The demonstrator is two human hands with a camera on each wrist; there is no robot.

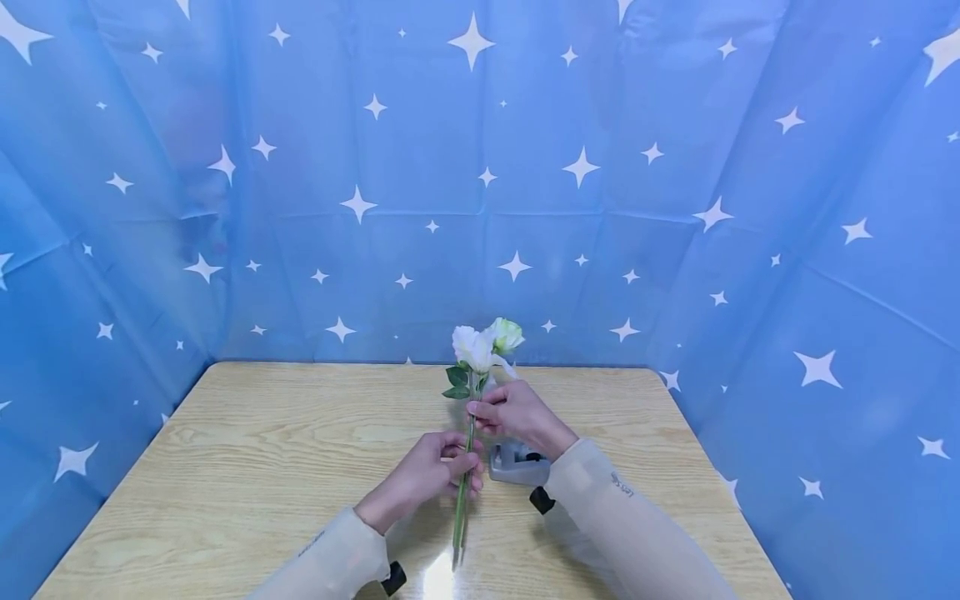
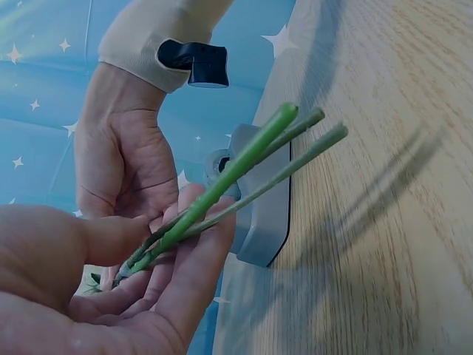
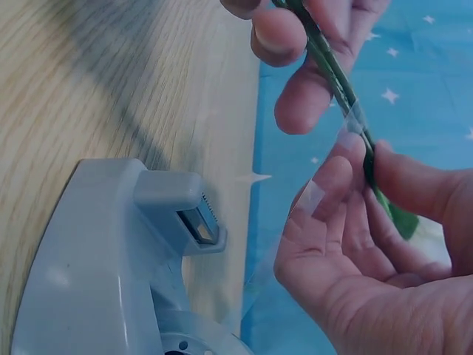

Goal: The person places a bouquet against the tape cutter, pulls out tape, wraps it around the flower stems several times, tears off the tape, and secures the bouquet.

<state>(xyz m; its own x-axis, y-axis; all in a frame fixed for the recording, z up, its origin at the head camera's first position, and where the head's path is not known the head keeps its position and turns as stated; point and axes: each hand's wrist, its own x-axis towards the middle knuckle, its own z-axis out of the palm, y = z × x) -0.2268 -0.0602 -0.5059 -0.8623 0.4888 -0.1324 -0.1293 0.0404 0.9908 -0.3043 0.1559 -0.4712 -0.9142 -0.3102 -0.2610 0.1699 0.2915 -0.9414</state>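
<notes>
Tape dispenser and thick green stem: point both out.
Tape dispenser [image 3: 85, 259]: right wrist view, on the side of its grey body.
Thick green stem [image 2: 228, 177]: left wrist view, about midway along its visible length.

The head camera looks forward and down from well back, taking in much of the worktop and the starred curtain behind. The left wrist camera sits close behind the left hand, tipped so the worktop rises at picture right; the right one, equally close to the right hand, shows it at picture left. Both wrist views share the flower stems, tape dispenser, both hands and curtain.
</notes>
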